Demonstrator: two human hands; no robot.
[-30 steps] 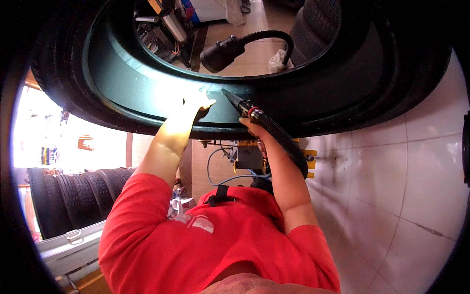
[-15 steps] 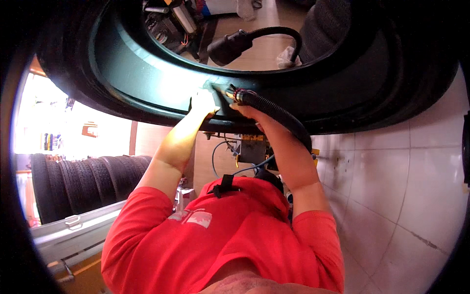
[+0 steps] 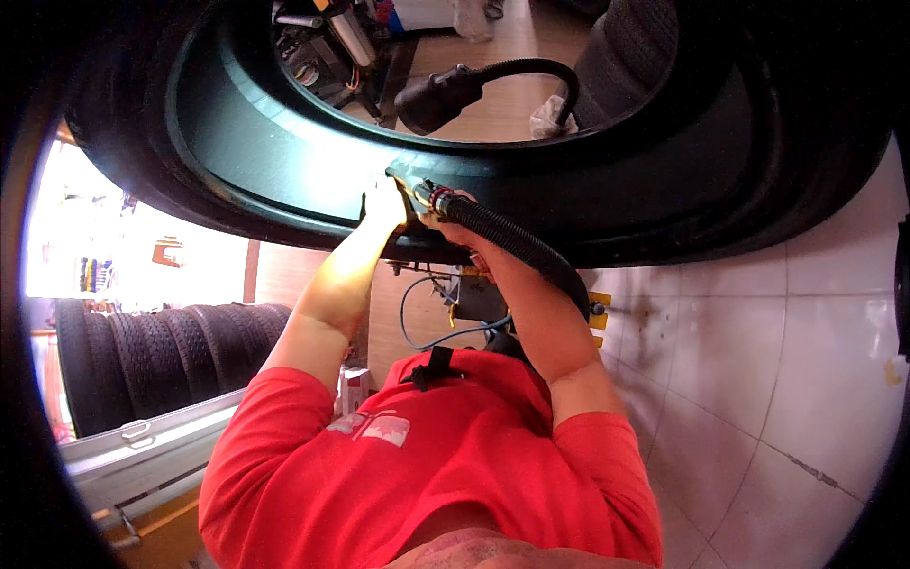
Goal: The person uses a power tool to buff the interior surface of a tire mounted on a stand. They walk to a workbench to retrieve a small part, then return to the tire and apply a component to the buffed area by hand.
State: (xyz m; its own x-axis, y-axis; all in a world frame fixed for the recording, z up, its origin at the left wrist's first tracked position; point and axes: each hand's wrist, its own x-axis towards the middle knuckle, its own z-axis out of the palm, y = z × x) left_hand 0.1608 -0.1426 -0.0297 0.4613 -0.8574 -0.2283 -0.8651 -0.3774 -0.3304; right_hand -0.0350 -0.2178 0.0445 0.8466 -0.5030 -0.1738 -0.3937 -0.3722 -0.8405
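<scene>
In the head view, a large tire [image 3: 607, 204] is seen across the upper part, its inner wall brightly lit on the left and dark on the right. A nozzle [image 3: 417, 193] on a black ribbed hose [image 3: 521, 242] is held within the tire's near side by the right hand [image 3: 455, 220], whose fingers are wrapped round it. The nozzle is pointed toward the lit wall, just beside the left hand [image 3: 384, 202]; whether its tip is touched by that hand cannot be told. The left hand is placed at the lit wall but washed out by glare, so whether anything is gripped in it cannot be told. Through the tire's opening a black lamp [image 3: 436, 100] is seen. At the left, a row of tires [image 3: 161, 356] is lined up.
</scene>
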